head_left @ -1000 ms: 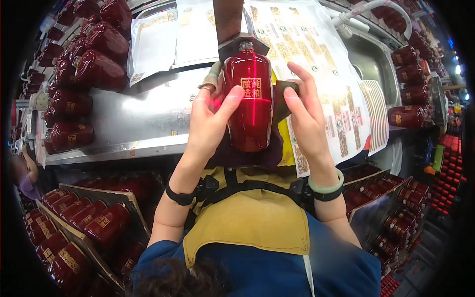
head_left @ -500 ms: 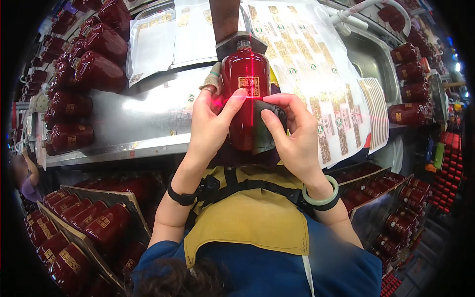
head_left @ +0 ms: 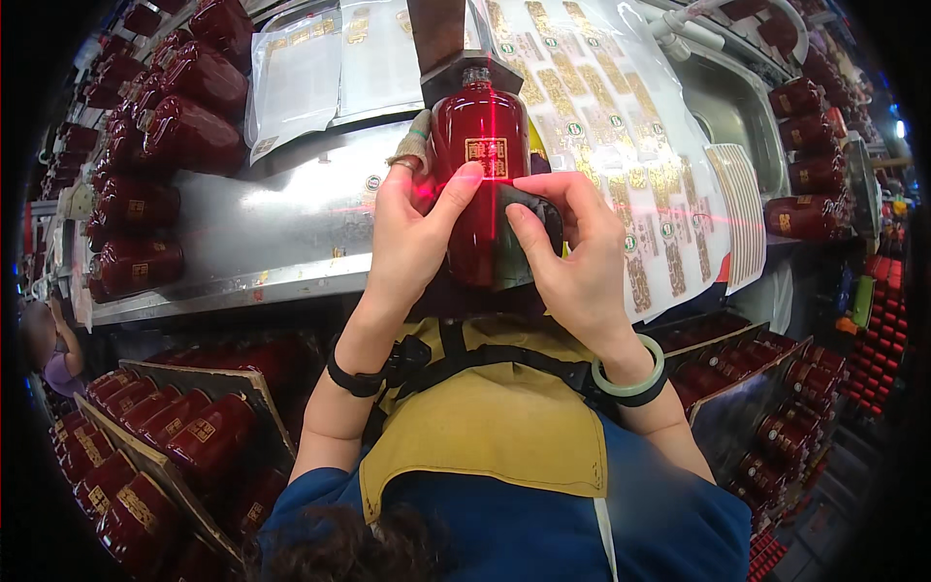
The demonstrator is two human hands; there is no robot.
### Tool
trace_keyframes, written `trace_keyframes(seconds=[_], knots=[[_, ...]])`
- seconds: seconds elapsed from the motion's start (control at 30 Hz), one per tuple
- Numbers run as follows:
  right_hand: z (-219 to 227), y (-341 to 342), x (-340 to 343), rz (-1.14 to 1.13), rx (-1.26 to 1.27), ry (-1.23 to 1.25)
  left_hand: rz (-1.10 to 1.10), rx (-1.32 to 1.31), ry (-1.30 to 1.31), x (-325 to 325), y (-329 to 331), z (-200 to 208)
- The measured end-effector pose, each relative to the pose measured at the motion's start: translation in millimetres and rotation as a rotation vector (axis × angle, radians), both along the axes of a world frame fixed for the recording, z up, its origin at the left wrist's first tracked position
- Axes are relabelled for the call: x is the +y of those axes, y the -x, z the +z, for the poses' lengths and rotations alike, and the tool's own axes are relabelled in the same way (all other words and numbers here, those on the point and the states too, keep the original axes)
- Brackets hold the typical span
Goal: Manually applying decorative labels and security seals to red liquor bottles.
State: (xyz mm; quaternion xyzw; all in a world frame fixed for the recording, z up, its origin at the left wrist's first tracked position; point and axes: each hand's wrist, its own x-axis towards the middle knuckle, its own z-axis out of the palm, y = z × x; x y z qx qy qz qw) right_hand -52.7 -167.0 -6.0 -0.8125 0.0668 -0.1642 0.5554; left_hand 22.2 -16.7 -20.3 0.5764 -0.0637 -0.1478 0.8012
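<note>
A glossy dark-red glass bottle [head_left: 470, 223] lies before me, its bare threaded neck pointing away toward a dark metal stop. It carries a small gold-framed label with gold characters [head_left: 487, 158], and red laser lines cross it. My left hand [head_left: 417, 218] grips the bottle's left side, thumb pressed just below the label; a worn cloth cover sits on one fingertip. Between the thumb and fingers of my right hand [head_left: 577, 233] is a dark, flat, flexible-looking piece [head_left: 514, 242], held against the bottle's lower right side. Its exact kind cannot be made out.
Sheets of gold decals [head_left: 601, 126] spread over the right of the metal table [head_left: 262, 233], beside a sink [head_left: 742, 107]. Paler sheets [head_left: 330, 73] lie at the back left. Red bottles [head_left: 136, 209] crowd the left edge, and more stand in crates [head_left: 194, 427] below.
The bottle and both hands appear slightly higher in the picture, along with a small shift of the view. Both grips look much the same as before.
</note>
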Motion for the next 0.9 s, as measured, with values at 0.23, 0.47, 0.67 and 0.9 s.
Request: trace_keyframes(seconds=[0.23, 0.47, 0.67, 0.9], knots=[[15.2, -8.4, -41.2, -0.036, -0.066, -0.331, 0.019, 0.058, 0.026, 19.8, -6.3, -6.9], [21.9, -34.9, -56.8, 0.098, -0.149, 0.005, 0.006, -0.021, 0.052, 0.6, 5.8, 1.9], [47.5, -55.4, -40.1, 0.106, -0.249, 0.225, 0.062, -0.024, 0.036, -14.3, 10.2, 0.0], [54.5, -89.3, -33.4, 0.419, -0.485, 0.683, 0.146, -0.083, 0.024, -19.3, 16.2, 0.6]])
